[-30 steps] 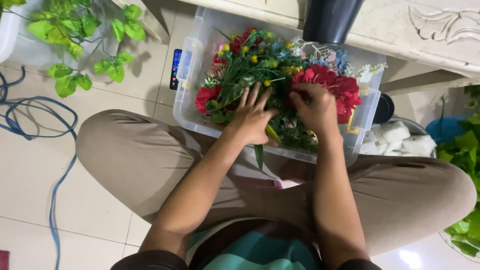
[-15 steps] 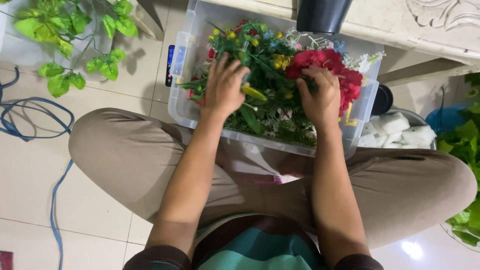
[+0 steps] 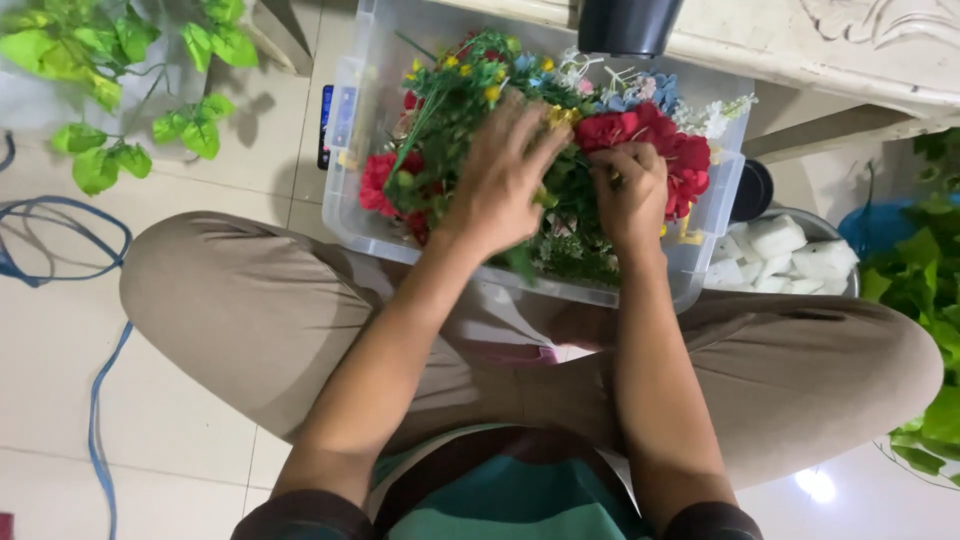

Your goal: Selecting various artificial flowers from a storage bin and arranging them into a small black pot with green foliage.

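**Both hands deep in the flower bin**

You sit cross-legged on the pale tiled floor (image 3: 60,400) with the clear plastic storage bin (image 3: 350,215) pulled up against your knees, close enough that both forearms reach it without leaning. That is likely why it sits there rather than on the white carved surface (image 3: 900,50) beyond it.

Your left hand (image 3: 500,180) lies palm down over the middle of the heap of artificial flowers and green plastic stems (image 3: 450,100). Its fingers (image 3: 530,135) are spread wide and pushed in among the greenery, pressing stems aside rather than closing on any one of them. Small yellow blossoms show just past the fingertips.

Your right hand (image 3: 630,195) works just beside it, at the cluster of red fabric blooms (image 3: 680,155) near the bin's right wall. Its fingers are curled in narrow, and they seem to pinch at a stem or petal under the red cluster, though what exactly they hold is hidden by the hand itself.

The flowers fill the bin to its rim, tangled, so one hand parting and the other picking makes sense.

Around you: a black round pot (image 3: 630,25) stands at the edge of the surface above the bin, a metal bowl of white foam chunks (image 3: 790,250) sits to your right, leafy green vines (image 3: 110,60) trail at the upper left, and a blue cable (image 3: 100,370) loops across the floor.
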